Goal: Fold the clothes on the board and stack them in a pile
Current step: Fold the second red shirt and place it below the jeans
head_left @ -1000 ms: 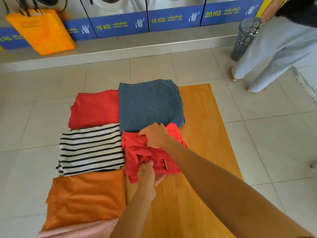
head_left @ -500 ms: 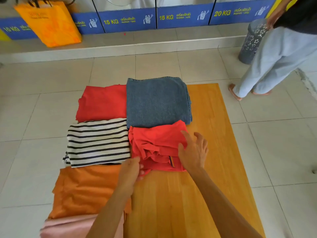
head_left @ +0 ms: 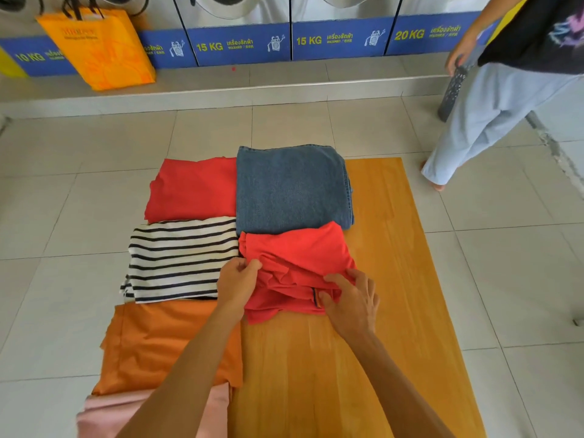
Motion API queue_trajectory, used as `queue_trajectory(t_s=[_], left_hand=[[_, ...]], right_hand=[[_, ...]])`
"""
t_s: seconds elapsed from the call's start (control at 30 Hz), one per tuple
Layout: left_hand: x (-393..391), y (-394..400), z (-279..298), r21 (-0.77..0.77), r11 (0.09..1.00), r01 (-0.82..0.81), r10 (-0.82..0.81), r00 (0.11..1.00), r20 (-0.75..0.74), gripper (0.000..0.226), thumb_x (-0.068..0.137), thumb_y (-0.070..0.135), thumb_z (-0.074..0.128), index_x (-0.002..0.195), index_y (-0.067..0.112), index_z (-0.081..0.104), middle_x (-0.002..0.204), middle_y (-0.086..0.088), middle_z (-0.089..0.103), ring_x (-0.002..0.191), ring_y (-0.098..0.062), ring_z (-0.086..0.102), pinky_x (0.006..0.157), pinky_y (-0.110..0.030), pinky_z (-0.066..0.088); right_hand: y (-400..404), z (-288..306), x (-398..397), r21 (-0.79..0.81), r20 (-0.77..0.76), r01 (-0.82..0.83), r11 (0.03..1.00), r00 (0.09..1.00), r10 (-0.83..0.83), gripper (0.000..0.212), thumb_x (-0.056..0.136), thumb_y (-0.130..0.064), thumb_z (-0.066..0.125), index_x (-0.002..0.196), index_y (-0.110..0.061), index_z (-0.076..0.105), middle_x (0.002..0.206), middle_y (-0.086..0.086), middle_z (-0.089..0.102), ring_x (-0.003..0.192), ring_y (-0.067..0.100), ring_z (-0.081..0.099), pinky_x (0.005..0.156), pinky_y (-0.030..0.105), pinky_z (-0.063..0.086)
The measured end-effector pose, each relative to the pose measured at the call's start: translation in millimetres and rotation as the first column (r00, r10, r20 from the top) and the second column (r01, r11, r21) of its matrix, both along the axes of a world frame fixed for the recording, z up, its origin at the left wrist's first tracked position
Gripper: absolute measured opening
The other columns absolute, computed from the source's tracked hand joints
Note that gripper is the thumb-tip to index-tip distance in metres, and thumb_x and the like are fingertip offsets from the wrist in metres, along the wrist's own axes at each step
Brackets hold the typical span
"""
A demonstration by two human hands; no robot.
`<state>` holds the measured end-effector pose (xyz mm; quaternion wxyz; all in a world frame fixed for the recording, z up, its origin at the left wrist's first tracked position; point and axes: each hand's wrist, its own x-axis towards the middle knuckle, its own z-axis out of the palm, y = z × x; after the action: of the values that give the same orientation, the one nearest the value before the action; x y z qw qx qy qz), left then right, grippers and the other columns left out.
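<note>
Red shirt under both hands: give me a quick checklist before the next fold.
1. Left hand pinching the red shirt at its left edge: ok.
2. Right hand gripping its near right corner: ok.
3. Shirt flat and smooth: not ok, bunched in the middle.
4. Clear of the folded jeans: not ok, far edge overlaps them.
5. Bare wooden board free beside it: ok.

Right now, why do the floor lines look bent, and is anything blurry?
Head view: the wide-angle lens bows the floor tiles and step edge toward the frame borders; the red garment at centre is fairly sharp, the pink cloth at the bottom corner smears; daylight is soft, shadows faint.
</note>
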<state>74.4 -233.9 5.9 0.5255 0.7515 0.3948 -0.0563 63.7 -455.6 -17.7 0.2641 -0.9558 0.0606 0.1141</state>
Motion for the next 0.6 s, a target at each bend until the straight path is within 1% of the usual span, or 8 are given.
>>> queue_trajectory(t_s=[0.07,0.1,0.17,0.23,0.3,0.43,0.53,0.6], left_hand=[[0,2,-1,-0.048,0.998,-0.035,0.035,0.999,0.0,0.029,0.081,0.029,0.066,0.093,0.003,0.062,0.081,-0.007,0.063,0.072,-0.021,0.06,0.078,-0.049,0.057],[0,2,-1,-0.06,0.997,-0.041,0.041,0.999,0.0,0.028,0.082,0.027,0.067,0.097,0.005,0.062,0.087,-0.008,0.066,0.075,-0.022,0.063,0.08,-0.049,0.059],[0,1,-2,0.005,1.0,-0.018,0.018,1.0,0.008,0.021,0.081,0.028,0.068,0.095,0.013,0.062,0.092,-0.007,0.069,0.084,-0.026,0.067,0.082,-0.049,0.057],[-1,1,0,0.108,0.994,0.008,-0.01,1.0,0.02,0.016,0.08,0.032,0.068,0.087,0.018,0.064,0.085,-0.003,0.069,0.085,-0.026,0.067,0.08,-0.046,0.055],[-3,5,3,0.167,0.986,-0.003,-0.002,0.999,0.032,0.015,0.078,0.035,0.067,0.078,0.02,0.065,0.077,0.001,0.068,0.081,-0.024,0.066,0.075,-0.042,0.053],[-9,12,2,0.149,0.988,-0.049,0.05,0.999,-0.003,0.021,0.079,0.035,0.061,0.076,0.015,0.064,0.073,-0.002,0.068,0.077,-0.028,0.066,0.074,-0.045,0.054],[-14,7,-2,0.188,0.981,-0.053,0.056,0.998,-0.011,0.018,0.085,0.03,0.055,0.078,0.016,0.063,0.074,-0.001,0.066,0.079,-0.028,0.063,0.064,-0.036,0.046],[-13,-2,-1,0.207,0.978,-0.021,0.02,1.0,0.003,0.025,0.09,0.036,0.052,0.073,0.02,0.061,0.071,0.004,0.062,0.078,-0.025,0.061,0.06,-0.032,0.038]], right_hand=[[1,1,1,-0.012,0.018,0.02,1.0,1.0,-0.02,0.041,0.081,-0.04,0.072,0.12,-0.04,0.061,0.132,-0.003,0.051,0.126,0.023,0.043,0.099,0.044,0.038],[1,1,2,-0.021,0.027,0.023,1.0,0.999,-0.022,0.04,0.082,-0.038,0.071,0.12,-0.038,0.06,0.129,-0.004,0.053,0.124,0.022,0.046,0.097,0.043,0.039],[0,2,3,-0.04,0.04,0.02,0.999,0.999,-0.019,0.034,0.084,-0.035,0.07,0.117,-0.036,0.062,0.123,-0.004,0.057,0.12,0.023,0.049,0.094,0.042,0.04],[-3,1,5,-0.04,0.048,0.023,0.999,0.999,-0.021,0.023,0.087,-0.032,0.069,0.109,-0.034,0.066,0.118,-0.002,0.058,0.115,0.024,0.05,0.091,0.04,0.041],[-6,1,6,-0.02,0.082,0.028,0.999,0.996,-0.027,0.017,0.087,-0.03,0.069,0.104,-0.032,0.069,0.115,-0.002,0.059,0.109,0.024,0.051,0.088,0.04,0.042],[-13,-2,-2,0.002,0.179,0.003,1.0,0.984,-0.003,0.015,0.082,-0.027,0.074,0.097,-0.032,0.072,0.115,-0.002,0.059,0.104,0.024,0.053,0.084,0.042,0.045],[-15,-8,-11,0.007,0.166,-0.018,1.0,0.986,0.017,0.019,0.083,-0.021,0.072,0.098,-0.032,0.074,0.115,-0.002,0.058,0.106,0.025,0.053,0.085,0.043,0.045],[-16,-11,-14,-0.007,0.156,-0.036,0.999,0.987,0.036,0.02,0.086,-0.02,0.069,0.101,-0.032,0.074,0.116,-0.002,0.059,0.107,0.025,0.053,0.086,0.043,0.044]])
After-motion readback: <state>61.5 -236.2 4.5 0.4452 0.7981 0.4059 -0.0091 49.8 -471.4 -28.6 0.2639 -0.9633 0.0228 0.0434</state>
